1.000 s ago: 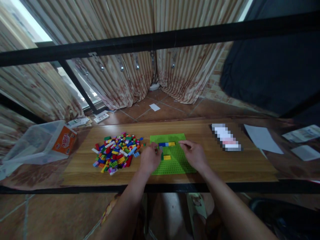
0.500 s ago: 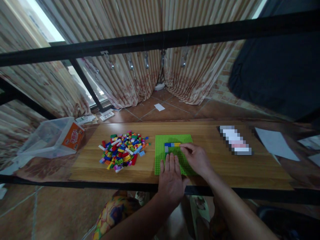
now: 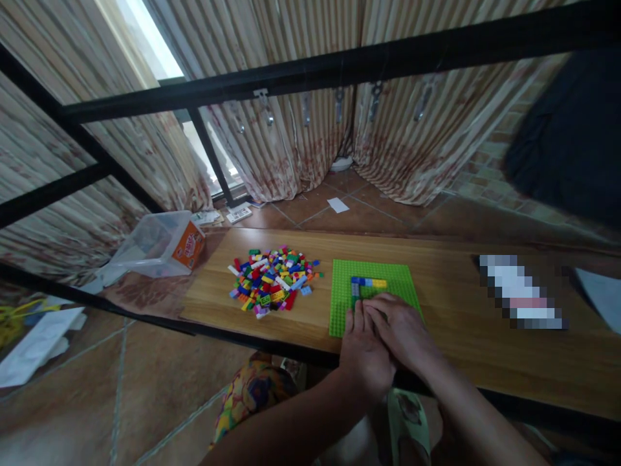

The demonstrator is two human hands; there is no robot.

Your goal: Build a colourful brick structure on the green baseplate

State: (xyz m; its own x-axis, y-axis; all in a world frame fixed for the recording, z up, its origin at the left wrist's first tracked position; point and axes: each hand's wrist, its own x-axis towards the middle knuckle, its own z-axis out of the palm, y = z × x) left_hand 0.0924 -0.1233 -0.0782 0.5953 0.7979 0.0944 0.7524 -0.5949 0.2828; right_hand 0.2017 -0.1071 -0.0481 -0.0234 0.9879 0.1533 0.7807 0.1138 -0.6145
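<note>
A green studded baseplate (image 3: 402,275) lies on the wooden table in front of me. On it, toy building bricks form a corner: a row of blue, light blue and yellow bricks (image 3: 369,283) along the top, and a grey and dark green column (image 3: 356,289) down the left side. My left hand (image 3: 365,353) rests on the plate's lower part, fingers stretched out to the column's lower end. Against it, my right hand (image 3: 406,330) is closed, its fingertips meeting the left fingers just below the row. Anything between those fingertips is hidden.
Left of the plate is a pile of loose coloured bricks (image 3: 272,281). Beyond the table's left end stands a clear plastic box (image 3: 155,243) with an orange label. A blurred-out flat object (image 3: 521,291) lies on the right side. A black rail (image 3: 310,84) crosses behind.
My right hand has left the yellow end of the row and come down and left against my left hand. The view has turned left, so the table appears shifted right.
</note>
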